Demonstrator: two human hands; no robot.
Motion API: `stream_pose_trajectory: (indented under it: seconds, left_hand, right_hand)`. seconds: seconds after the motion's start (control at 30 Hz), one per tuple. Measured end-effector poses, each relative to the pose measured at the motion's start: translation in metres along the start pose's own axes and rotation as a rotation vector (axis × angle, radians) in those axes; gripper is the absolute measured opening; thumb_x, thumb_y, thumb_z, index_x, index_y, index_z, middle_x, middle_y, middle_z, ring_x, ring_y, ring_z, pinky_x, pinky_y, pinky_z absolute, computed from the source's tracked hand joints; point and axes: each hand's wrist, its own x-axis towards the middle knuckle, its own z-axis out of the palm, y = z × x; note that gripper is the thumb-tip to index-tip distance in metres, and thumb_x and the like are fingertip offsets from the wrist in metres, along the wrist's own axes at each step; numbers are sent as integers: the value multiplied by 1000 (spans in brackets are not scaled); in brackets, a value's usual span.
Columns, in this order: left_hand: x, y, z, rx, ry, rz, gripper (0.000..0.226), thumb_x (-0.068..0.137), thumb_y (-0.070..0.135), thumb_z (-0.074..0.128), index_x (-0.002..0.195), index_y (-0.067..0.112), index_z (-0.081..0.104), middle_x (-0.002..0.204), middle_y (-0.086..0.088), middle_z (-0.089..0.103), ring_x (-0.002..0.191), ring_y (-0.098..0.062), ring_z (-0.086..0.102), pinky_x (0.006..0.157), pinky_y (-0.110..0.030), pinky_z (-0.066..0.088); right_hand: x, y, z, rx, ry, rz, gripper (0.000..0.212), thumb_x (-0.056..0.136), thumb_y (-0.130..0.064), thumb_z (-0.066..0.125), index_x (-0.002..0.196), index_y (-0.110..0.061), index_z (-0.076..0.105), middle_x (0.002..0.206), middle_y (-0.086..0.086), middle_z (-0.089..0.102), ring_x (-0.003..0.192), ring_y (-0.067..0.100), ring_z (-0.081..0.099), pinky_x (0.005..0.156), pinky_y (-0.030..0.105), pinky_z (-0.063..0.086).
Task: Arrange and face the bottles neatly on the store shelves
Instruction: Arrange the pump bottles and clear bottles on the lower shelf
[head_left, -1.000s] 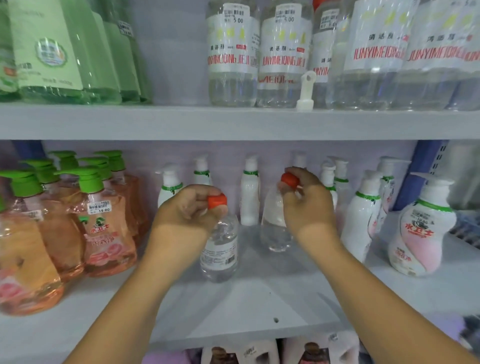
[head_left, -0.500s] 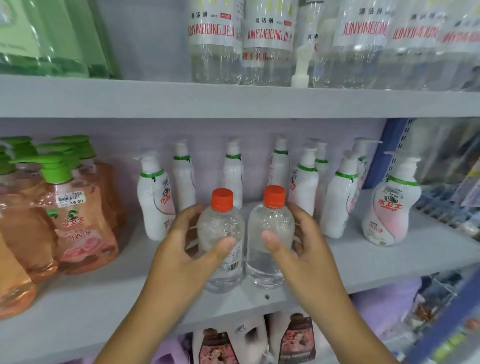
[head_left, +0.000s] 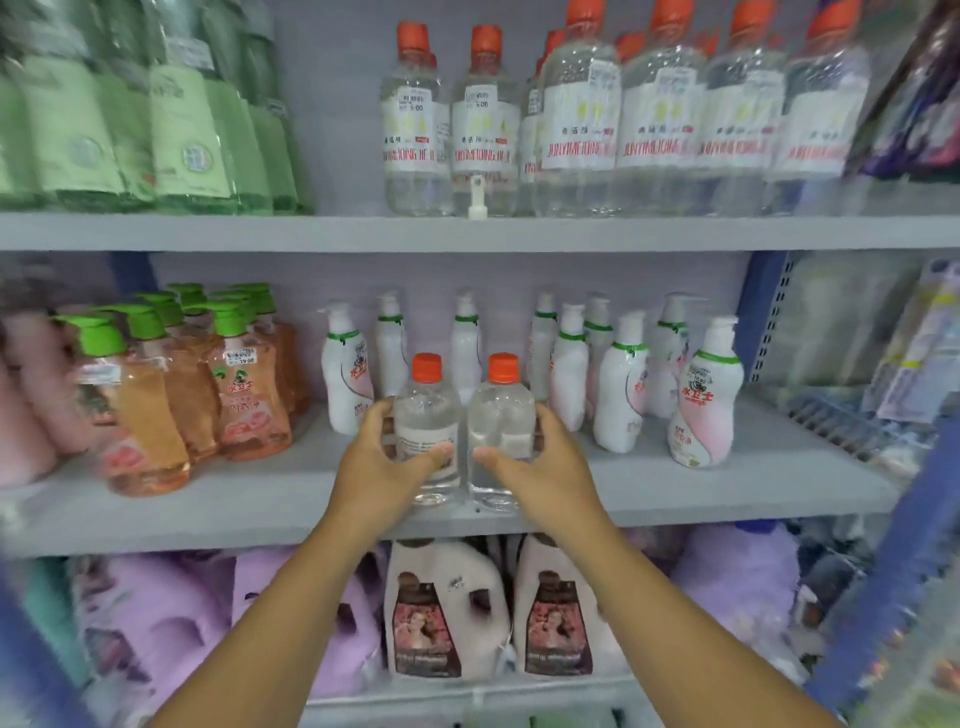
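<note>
Two small clear bottles with orange caps stand side by side near the front of the middle shelf (head_left: 727, 488). My left hand (head_left: 382, 457) grips the left clear bottle (head_left: 426, 410), thumb across its label. My right hand (head_left: 540, 462) grips the right clear bottle (head_left: 501, 410) the same way. Both bottles are upright and almost touching. Behind them stand several white pump bottles (head_left: 618, 395) with green collars.
Orange soap bottles with green pumps (head_left: 244, 395) fill the shelf's left side. On the top shelf (head_left: 311, 231) stand green bottles (head_left: 182, 130) and large clear orange-capped bottles (head_left: 660, 119). White and purple jugs (head_left: 436, 618) sit below. A blue upright (head_left: 758, 322) borders the right.
My hands went from pinching the orange caps to wrapping the bottles' bodies, bringing the two bottles together at the shelf front. My head pulled back, showing more shelves.
</note>
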Motion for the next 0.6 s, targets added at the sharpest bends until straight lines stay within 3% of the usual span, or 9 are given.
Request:
stream_pose_trajectory:
  seconds: [0.07, 0.13, 0.2, 0.37, 0.43, 0.5, 0.6]
  left_hand:
    - [-22, 17, -4, -4, 28, 17, 65, 69, 28, 94, 119, 45, 56, 104, 24, 71, 97, 2, 69, 96, -42, 57]
    - [-51, 40, -12, -27, 59, 68, 62, 68, 25, 95, 113, 46, 57, 103, 29, 71, 93, 5, 69, 94, -39, 58]
    - [-81, 70, -23, -62, 100, 142, 64, 64, 32, 97, 113, 46, 60, 109, 25, 72, 96, 1, 71, 92, -39, 58]
    - [-123, 175, -61, -141, 103, 354, 56, 55, 55, 83, 108, 49, 65, 109, 16, 76, 97, -5, 74, 83, -31, 59]
    - [-121, 211, -72, -167, 118, 434, 60, 61, 52, 90, 115, 43, 65, 108, 19, 76, 96, -2, 74, 80, -24, 59]
    - [-107, 241, -82, -177, 156, 483, 56, 69, 47, 83, 119, 36, 64, 108, 21, 75, 94, 1, 73, 78, -21, 59]
    - [-62, 271, -95, -149, 197, 503, 49, 78, 47, 81, 122, 35, 64, 112, 20, 74, 100, 1, 72, 80, -27, 56]
  right_hand:
    - [-16, -10, -14, 3, 3, -15, 47, 79, -31, 87, 109, -48, 55, 104, -25, 66, 90, -16, 62, 70, 5, 47]
    - [-40, -25, -32, 31, -14, -46, 48, 76, -32, 88, 104, -53, 54, 103, -27, 67, 88, -17, 63, 76, 7, 51]
    - [-66, -47, -53, 54, -46, -105, 49, 74, -36, 89, 110, -49, 59, 104, -24, 72, 92, -13, 66, 85, 19, 57]
    - [-96, -135, -105, 112, -71, -299, 54, 68, -43, 90, 116, -42, 64, 107, -26, 73, 97, -6, 69, 85, 23, 54]
    - [-86, -176, -120, 144, -36, -376, 52, 68, -43, 89, 114, -38, 66, 106, -21, 75, 96, -3, 71, 85, 25, 56]
    - [-65, -215, -129, 148, 18, -445, 53, 70, -44, 89, 116, -33, 67, 107, -16, 75, 96, 1, 72, 85, 28, 58]
    - [-22, -262, -130, 110, 113, -509, 67, 69, -46, 91, 126, -28, 61, 113, -12, 72, 99, 5, 71, 88, 31, 59]
